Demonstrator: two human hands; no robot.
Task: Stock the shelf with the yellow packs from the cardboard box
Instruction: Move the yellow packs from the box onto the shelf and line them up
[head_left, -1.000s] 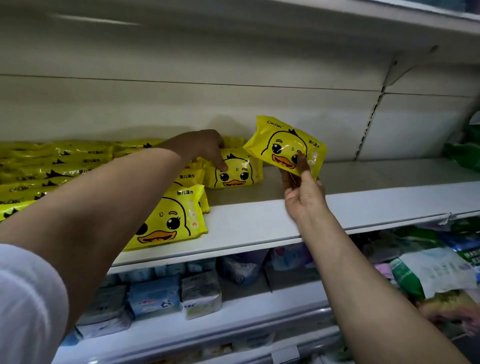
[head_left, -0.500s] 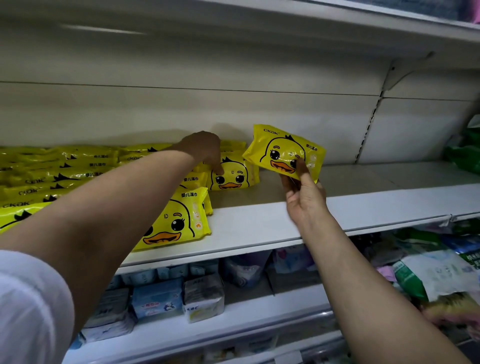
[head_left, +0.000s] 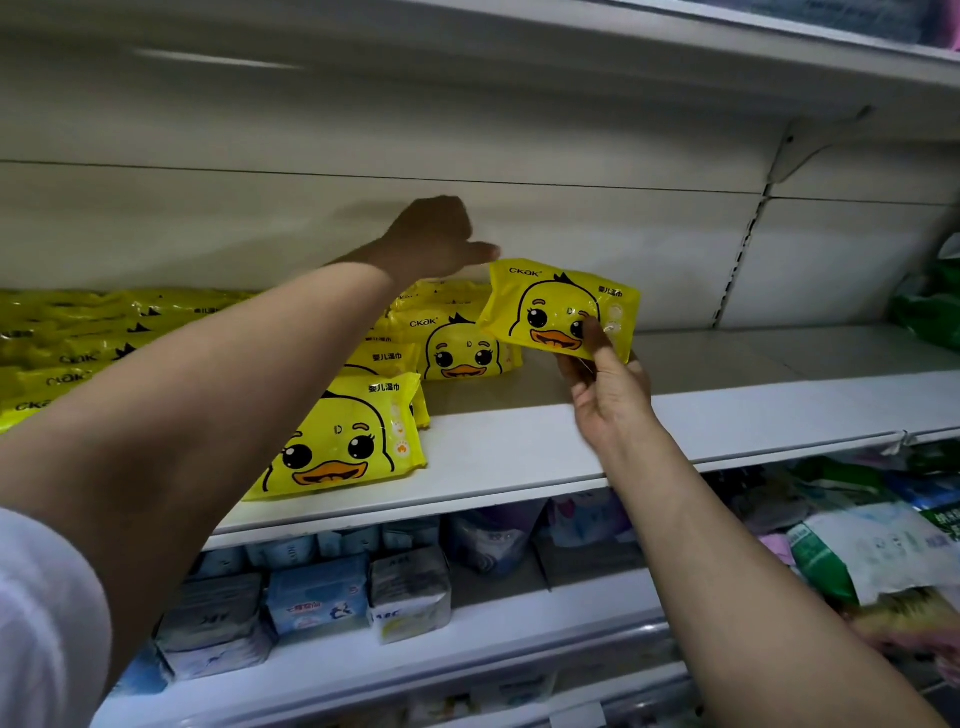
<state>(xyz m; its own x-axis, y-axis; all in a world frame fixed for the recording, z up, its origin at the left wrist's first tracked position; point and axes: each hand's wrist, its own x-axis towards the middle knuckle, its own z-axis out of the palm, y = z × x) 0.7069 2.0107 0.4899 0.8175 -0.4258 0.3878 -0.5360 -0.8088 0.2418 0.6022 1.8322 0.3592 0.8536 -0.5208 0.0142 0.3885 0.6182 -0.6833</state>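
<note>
My right hand (head_left: 610, 397) pinches a yellow pack (head_left: 558, 309) just above the shelf (head_left: 545, 447), beside the stocked packs (head_left: 460, 345), while my left hand (head_left: 434, 241) hovers unclenched above them; next I judge I set it down alongside.

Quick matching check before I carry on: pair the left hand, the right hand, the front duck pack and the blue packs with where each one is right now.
1 left hand
2 right hand
3 front duck pack
4 blue packs

A shelf below
B lying at the shelf's front edge
C raised over the rear packs, holding nothing
D pinching a yellow pack

Pairs: 1-C, 2-D, 3-B, 4-A
</note>
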